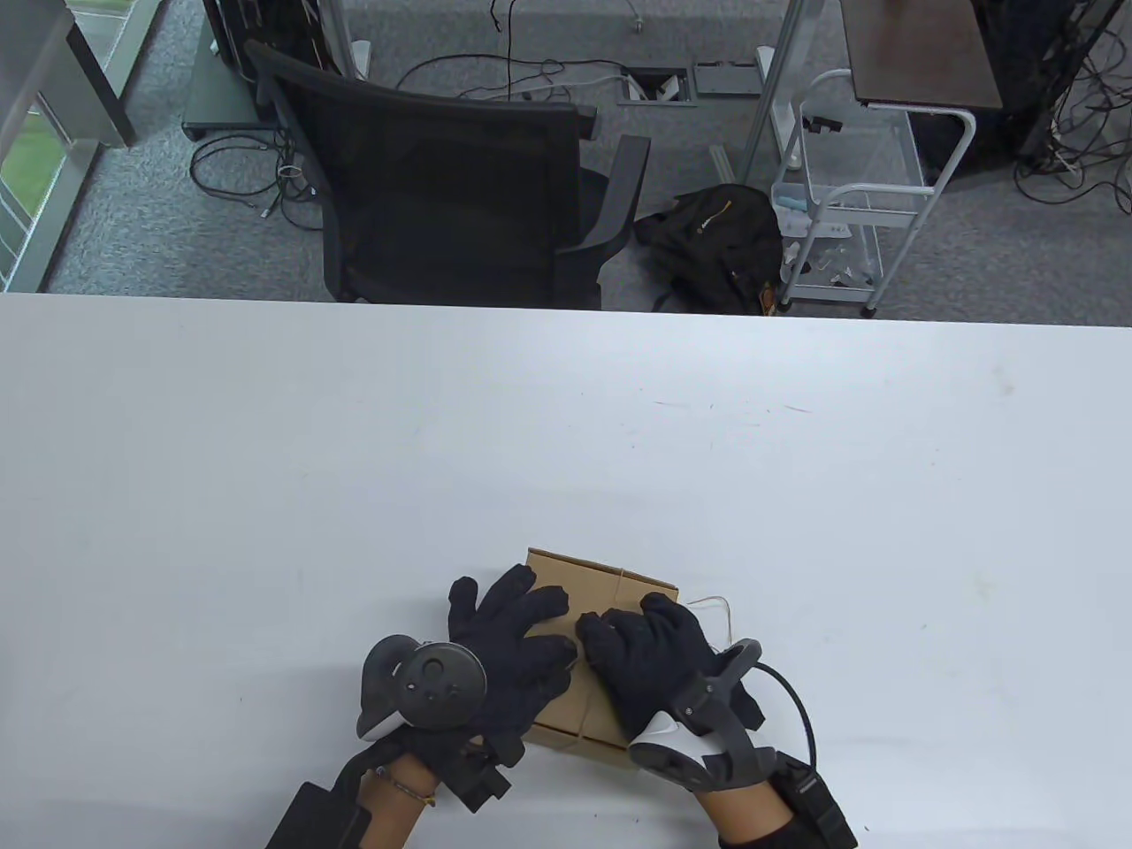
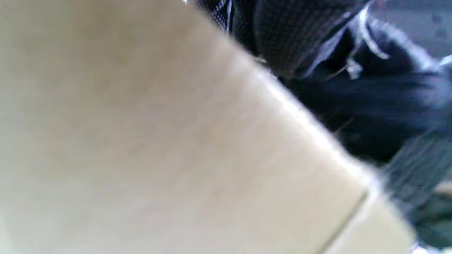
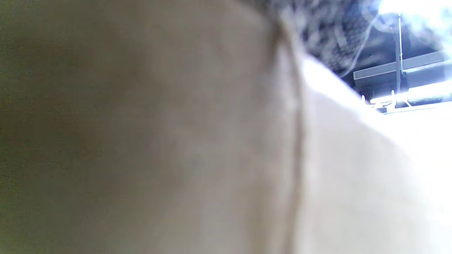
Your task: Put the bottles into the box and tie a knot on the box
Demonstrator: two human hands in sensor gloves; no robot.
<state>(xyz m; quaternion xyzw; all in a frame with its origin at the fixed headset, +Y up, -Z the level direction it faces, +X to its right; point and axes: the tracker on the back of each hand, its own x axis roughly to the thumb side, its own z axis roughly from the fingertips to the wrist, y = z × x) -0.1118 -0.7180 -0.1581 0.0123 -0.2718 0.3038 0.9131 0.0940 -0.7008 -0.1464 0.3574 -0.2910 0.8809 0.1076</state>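
Note:
A closed brown cardboard box (image 1: 594,585) lies near the table's front edge, with a thin string (image 1: 624,584) running over its top and down its near side. My left hand (image 1: 522,623) rests on the left half of the lid with its fingers spread and straight. My right hand (image 1: 632,641) sits on the right half with fingers curled at the middle of the lid, where the string crosses. A loose string end (image 1: 721,608) loops out beside it. No bottle is in sight. Both wrist views show only blurred cardboard (image 2: 141,141) (image 3: 176,141) up close.
The white table (image 1: 265,486) stretches wide around the box. Beyond its far edge stand a black office chair (image 1: 451,186), a black backpack (image 1: 716,239) and a white wire cart (image 1: 849,195) on the carpet.

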